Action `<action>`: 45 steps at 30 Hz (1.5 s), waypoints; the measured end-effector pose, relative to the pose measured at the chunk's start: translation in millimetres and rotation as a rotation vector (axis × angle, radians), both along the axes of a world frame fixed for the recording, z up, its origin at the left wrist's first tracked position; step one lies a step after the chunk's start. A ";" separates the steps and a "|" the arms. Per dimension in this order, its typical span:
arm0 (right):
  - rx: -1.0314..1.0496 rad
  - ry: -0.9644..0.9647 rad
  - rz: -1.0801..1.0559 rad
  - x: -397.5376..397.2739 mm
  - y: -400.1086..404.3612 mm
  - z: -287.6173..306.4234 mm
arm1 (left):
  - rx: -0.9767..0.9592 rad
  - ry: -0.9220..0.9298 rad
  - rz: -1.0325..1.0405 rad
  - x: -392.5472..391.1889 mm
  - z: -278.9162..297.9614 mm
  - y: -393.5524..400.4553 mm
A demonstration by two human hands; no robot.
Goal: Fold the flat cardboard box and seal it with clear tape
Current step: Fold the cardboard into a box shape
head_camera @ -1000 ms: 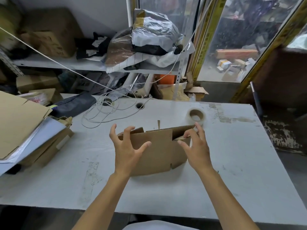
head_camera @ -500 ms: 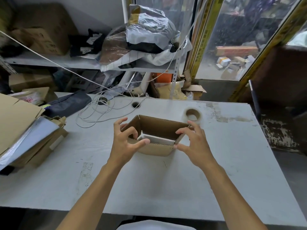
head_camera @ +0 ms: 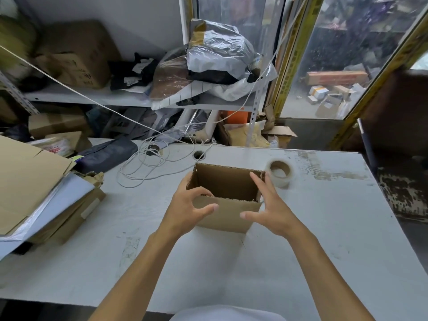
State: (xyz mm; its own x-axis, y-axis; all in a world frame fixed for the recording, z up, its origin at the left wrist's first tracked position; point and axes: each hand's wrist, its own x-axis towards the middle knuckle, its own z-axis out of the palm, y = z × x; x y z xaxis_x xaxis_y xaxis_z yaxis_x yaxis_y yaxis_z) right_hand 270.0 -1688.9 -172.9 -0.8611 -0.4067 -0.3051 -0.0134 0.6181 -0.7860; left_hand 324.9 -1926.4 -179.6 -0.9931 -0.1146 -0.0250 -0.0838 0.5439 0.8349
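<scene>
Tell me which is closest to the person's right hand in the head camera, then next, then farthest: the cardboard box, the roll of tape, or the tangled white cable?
1. The cardboard box: right beside the right hand, just to its left.
2. The roll of tape: on the table beyond the hand, slightly to its right.
3. The white cable: far off to the left, past the box.

A white cable [head_camera: 148, 167] lies coiled on the grey desk [head_camera: 208, 262], near a round hole [head_camera: 199, 155]. Flat cardboard sheets [head_camera: 30, 181] are stacked at the left edge. Behind, a shelf [head_camera: 92, 98] carries a brown carton [head_camera: 78, 54] and plastic bags [head_camera: 217, 54].
</scene>
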 end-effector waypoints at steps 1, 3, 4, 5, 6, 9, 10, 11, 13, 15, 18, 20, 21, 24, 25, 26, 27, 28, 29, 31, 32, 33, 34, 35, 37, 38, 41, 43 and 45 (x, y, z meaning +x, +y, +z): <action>0.002 0.014 -0.009 -0.8 -2.4 -0.7 | -0.007 0.001 -0.020 0.8 0.9 0.7; -0.026 0.044 -0.060 -2.8 -4.3 -2.6 | -0.043 0.012 -0.052 3.4 3.4 1.8; -0.063 0.058 -0.107 -3.7 -4.0 -4.1 | -0.056 0.008 -0.057 4.6 3.3 1.5; -0.121 0.068 -0.168 -4.3 -3.0 -4.9 | -0.052 -0.008 -0.051 5.8 2.6 0.5; -0.190 0.069 -0.232 -4.9 -1.5 -6.8 | -0.032 -0.027 -0.039 6.8 1.8 -0.2; -0.200 0.090 -0.249 -3.1 -1.4 -15.9 | 0.049 -0.080 -0.022 9.2 -3.7 5.6; -0.146 0.097 -0.223 -1.4 -3.6 -20.0 | 0.065 -0.085 -0.020 9.6 -5.7 10.4; -0.110 0.103 -0.206 0.5 -6.3 -23.4 | 0.084 -0.082 -0.016 10.1 -7.6 15.6; -0.128 0.133 -0.210 1.4 -11.3 -28.2 | 0.103 -0.047 -0.017 10.3 -9.3 24.3; -0.148 0.170 -0.219 -3.0 -13.3 -27.8 | 0.077 -0.002 -0.054 9.3 -9.3 28.9; -0.053 0.230 -0.190 -16.1 -10.6 -22.0 | -0.005 0.034 -0.136 7.1 -9.4 29.5; -0.034 0.260 -0.177 -23.4 -10.0 -16.8 | -0.050 0.037 -0.141 5.2 -9.3 28.1; -0.038 0.271 -0.180 -26.4 -9.8 -14.0 | -0.063 0.032 -0.132 3.8 -8.7 27.3; 0.011 0.280 -0.140 -31.4 -6.4 -6.7 | -0.071 0.022 -0.072 -1.8 -6.2 21.4; 0.013 0.265 -0.114 -31.5 -3.6 -4.7 | -0.072 0.015 -0.046 -4.0 -5.8 17.9; -0.006 0.241 -0.090 -31.0 0.0 -3.0 | -0.074 0.003 -0.021 -6.3 -6.1 14.0; -0.031 0.212 -0.074 -30.0 3.9 -1.8 | -0.072 -0.013 0.002 -8.3 -5.5 10.1; -0.053 0.186 -0.068 -28.5 7.5 -0.7 | -0.067 -0.034 0.024 -9.9 -5.2 6.4; -0.066 0.172 -0.067 -26.9 10.7 0.0 | -0.059 -0.048 0.048 -10.8 -4.6 4.2; -0.085 0.178 -0.077 -23.3 13.6 -0.1 | -0.038 -0.041 0.122 -9.7 -4.5 4.9; -0.094 0.189 -0.085 -21.2 12.9 -0.9 | -0.017 -0.017 0.174 -7.9 -5.0 8.4; -0.098 0.204 -0.089 -19.0 11.4 -2.1 | 0.011 0.007 0.226 -5.8 -5.9 13.1; -0.099 0.222 -0.092 -16.8 9.1 -3.3 | 0.041 0.026 0.266 -3.6 -7.1 18.7; -0.095 0.239 -0.093 -15.0 6.8 -4.5 | 0.062 0.038 0.285 -1.5 -8.8 24.1; -0.074 0.259 -0.081 -12.6 3.3 -5.0 | 0.086 0.032 0.283 0.2 -11.8 32.3; -0.059 0.268 -0.067 -12.2 2.5 -5.0 | 0.108 0.014 0.278 -0.1 -13.5 33.1; -0.012 0.291 -0.031 -12.6 1.9 -4.5 | 0.138 -0.028 0.241 -4.3 -14.0 25.7; 0.014 0.294 -0.033 -13.2 1.2 -6.2 | 0.025 -0.016 0.167 -7.4 -14.5 17.5; 0.020 0.293 -0.041 -14.1 -0.8 -9.6 | -0.044 -0.008 0.117 -9.4 -14.6 10.5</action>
